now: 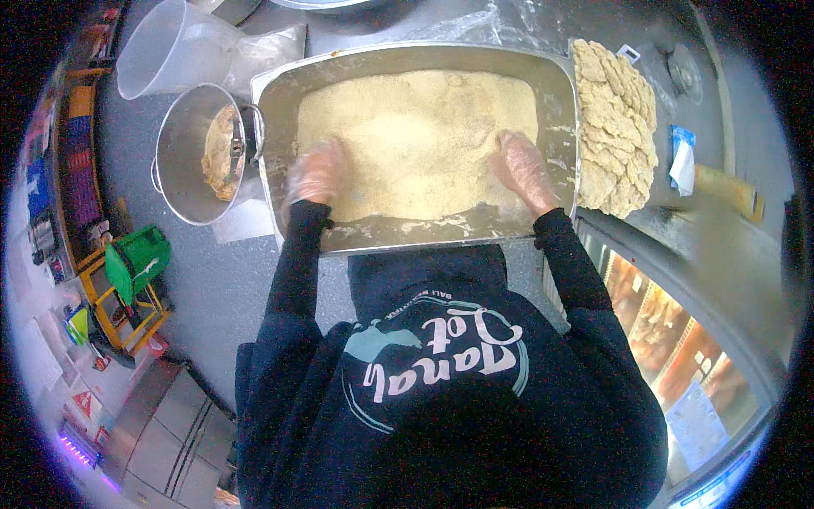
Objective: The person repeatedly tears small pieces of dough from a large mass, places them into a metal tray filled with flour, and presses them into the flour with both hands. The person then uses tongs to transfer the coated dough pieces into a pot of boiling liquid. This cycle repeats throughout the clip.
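Observation:
A large rectangular metal tub lies before me, with a broad bed of pale yellow, flour-like powder in it. My left hand, in a clear plastic glove, rests at the left edge of the powder, its fingertips partly sunk or hidden there. Similarly gloved, my right hand touches the powder near its right edge, the fingers pointing into it. Both hands are slightly blurred, and whether either grasps any powder cannot be told. Right of the tub, a thick slab of lumpy, pale coated pieces lies stacked against its rim.
Left of the tub stand a metal pot with some food inside and a translucent plastic container. A blue and white packet lies on the right counter. Below it is a lit glass-fronted cabinet. A green box sits far left.

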The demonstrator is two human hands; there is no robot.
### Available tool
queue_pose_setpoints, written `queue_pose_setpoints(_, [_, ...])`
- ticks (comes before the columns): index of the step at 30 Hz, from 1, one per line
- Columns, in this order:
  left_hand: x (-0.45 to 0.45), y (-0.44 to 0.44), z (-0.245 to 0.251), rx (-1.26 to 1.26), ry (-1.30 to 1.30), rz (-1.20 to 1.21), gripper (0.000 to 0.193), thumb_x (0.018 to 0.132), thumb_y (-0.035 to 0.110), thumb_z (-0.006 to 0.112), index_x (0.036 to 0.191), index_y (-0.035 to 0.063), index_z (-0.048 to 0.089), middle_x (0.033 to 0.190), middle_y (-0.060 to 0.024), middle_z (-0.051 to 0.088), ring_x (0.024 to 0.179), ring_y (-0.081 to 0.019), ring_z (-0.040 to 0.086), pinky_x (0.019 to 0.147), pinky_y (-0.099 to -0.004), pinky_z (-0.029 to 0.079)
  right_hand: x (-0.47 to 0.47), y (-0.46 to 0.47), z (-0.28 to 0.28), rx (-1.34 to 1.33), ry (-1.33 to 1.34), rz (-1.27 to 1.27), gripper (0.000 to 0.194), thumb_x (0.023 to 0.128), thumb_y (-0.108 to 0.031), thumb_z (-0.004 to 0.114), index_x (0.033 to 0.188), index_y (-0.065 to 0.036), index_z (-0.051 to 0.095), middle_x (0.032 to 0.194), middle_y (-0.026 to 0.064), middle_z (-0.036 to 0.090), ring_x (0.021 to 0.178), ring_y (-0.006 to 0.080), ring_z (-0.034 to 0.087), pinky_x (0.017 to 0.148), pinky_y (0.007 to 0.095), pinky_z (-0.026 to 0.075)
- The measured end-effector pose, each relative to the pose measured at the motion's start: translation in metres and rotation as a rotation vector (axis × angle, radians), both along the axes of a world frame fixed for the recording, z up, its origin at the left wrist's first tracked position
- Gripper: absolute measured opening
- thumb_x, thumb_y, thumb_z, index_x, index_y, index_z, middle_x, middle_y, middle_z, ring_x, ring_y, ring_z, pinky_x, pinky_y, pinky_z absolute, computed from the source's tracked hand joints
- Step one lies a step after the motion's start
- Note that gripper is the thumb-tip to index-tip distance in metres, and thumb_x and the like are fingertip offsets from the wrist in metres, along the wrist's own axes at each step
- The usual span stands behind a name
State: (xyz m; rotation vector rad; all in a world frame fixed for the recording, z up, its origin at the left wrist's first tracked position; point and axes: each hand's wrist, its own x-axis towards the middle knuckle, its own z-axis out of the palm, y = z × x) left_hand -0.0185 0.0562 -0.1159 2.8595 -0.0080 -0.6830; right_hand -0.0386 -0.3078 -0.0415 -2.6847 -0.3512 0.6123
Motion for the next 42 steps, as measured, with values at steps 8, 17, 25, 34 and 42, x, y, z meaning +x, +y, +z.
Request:
queue_pose_setpoints(8, [-0.015, -0.126, 0.023, -0.635, 0.311, -0.258, 0.048, 0.087, 0.030, 0.072, 0.120, -0.0023, 0.060, 0.101, -0.0246, 0.069, 0.089, -0.0396, 0.066, 0.088, -0.0496, 0.051, -0.038, 0.002, -0.019, 0.618, 0.510, -0.318, 0.039, 0.088, -0.015, 0.062, 0.126, -0.004, 0.064, 0.112, 0.0198, 0.069, 0.103, 0.0265, 0.066, 0.092, 0.0400, 0.050])
queue_pose_setpoints(17, [0.048, -0.082, 0.054, -0.311, -0.603, 0.019, 0.060, 0.090, 0.034, 0.067, 0.137, -0.0007, 0.053, 0.124, -0.0233, 0.065, 0.115, -0.0419, 0.061, 0.103, -0.0517, 0.044, 0.042, -0.006, -0.023, 0.155, -0.590, -0.198, 0.058, 0.098, -0.030, 0.059, 0.146, -0.001, 0.046, 0.139, 0.0230, 0.055, 0.131, 0.0383, 0.048, 0.110, 0.0509, 0.037])
queue_pose_setpoints(25, [0.049, -0.104, 0.008, -0.343, -0.484, 0.035, 0.057, 0.092, 0.038, 0.063, 0.135, 0.0019, 0.058, 0.134, -0.0286, 0.057, 0.128, -0.0464, 0.049, 0.111, -0.0563, 0.034, 0.059, 0.031, -0.058, 0.146, -0.486, -0.053, 0.047, 0.096, -0.037, 0.057, 0.125, 0.000, 0.062, 0.126, 0.0216, 0.060, 0.117, 0.0434, 0.054, 0.103, 0.0557, 0.038])
queue_pose_setpoints(34, [0.025, -0.125, 0.021, -0.277, -0.523, -0.080, 0.040, 0.089, 0.026, 0.065, 0.123, 0.0039, 0.063, 0.118, -0.0215, 0.062, 0.111, -0.0420, 0.057, 0.095, -0.0557, 0.043, 0.032, 0.053, -0.054, 0.034, -0.239, -0.061, 0.038, 0.094, -0.032, 0.058, 0.119, -0.004, 0.061, 0.116, 0.0183, 0.060, 0.100, 0.0381, 0.054, 0.084, 0.0534, 0.041])
queue_pose_setpoints(42, [0.035, -0.125, 0.024, -0.254, -0.514, -0.142, 0.032, 0.087, 0.025, 0.065, 0.113, 0.0059, 0.067, 0.114, -0.0173, 0.065, 0.105, -0.0391, 0.060, 0.091, -0.0527, 0.047, 0.031, 0.054, -0.054, 0.022, -0.320, -0.114, 0.037, 0.093, -0.033, 0.060, 0.120, -0.010, 0.063, 0.112, 0.0169, 0.063, 0.104, 0.0391, 0.057, 0.092, 0.0541, 0.043])
